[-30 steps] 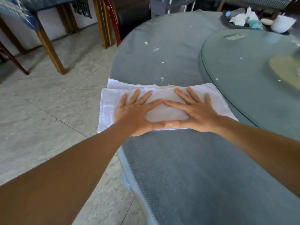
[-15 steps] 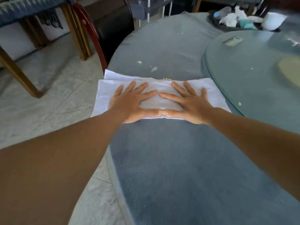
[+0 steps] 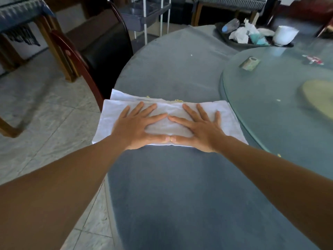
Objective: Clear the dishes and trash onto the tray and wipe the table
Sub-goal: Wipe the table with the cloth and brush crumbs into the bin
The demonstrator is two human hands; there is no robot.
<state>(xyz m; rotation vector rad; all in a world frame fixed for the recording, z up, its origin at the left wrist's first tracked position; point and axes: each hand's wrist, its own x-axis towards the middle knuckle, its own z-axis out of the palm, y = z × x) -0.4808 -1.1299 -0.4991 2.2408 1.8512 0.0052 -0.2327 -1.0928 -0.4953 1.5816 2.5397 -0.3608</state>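
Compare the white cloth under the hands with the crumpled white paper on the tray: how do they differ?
The white cloth lies folded flat; the crumpled paper is bunched up. The cloth sits on the blue tablecloth near the table's left edge; the paper lies in the dark tray at the far side. The left hand and right hand press the cloth with straight fingers; nothing touches the paper. Both are white.

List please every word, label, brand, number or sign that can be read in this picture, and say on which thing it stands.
No text can be read anywhere in this view.
Small red and white wrapper on the round glass turntable: any print is too blurred to read.
Clear plastic bottle with blue cap on the dark tray: no label can be made out.
White folded cloth: plain.
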